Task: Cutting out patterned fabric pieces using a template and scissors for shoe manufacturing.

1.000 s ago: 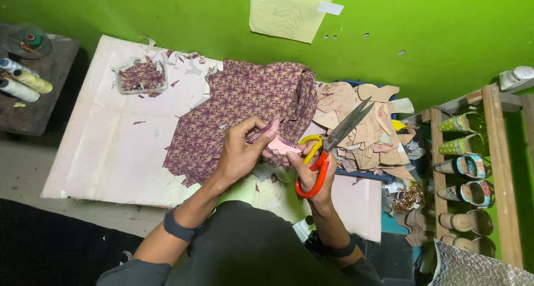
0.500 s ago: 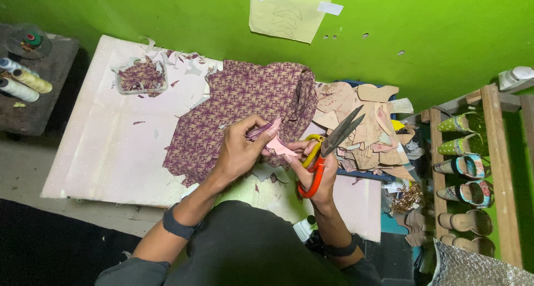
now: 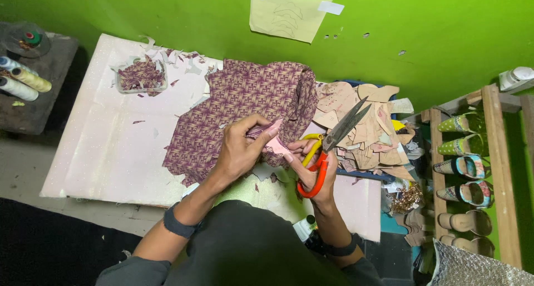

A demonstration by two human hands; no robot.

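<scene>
scissors (image 3: 334, 147) blades closed up | right hand (image 3: 314, 172) grips handles | left hand (image 3: 242, 150) pinches pink piece (image 3: 273, 143)

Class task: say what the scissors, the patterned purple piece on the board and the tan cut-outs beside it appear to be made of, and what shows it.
Scissors: dark, dull metal blades; glossy orange and yellow handles, likely plastic or coated.
Patterned purple piece: woven-print cloth, since it folds and drapes softly.
Tan cut-outs: stiff, flat, matte shapes, perhaps card or leather; the look leaves it open.
</scene>
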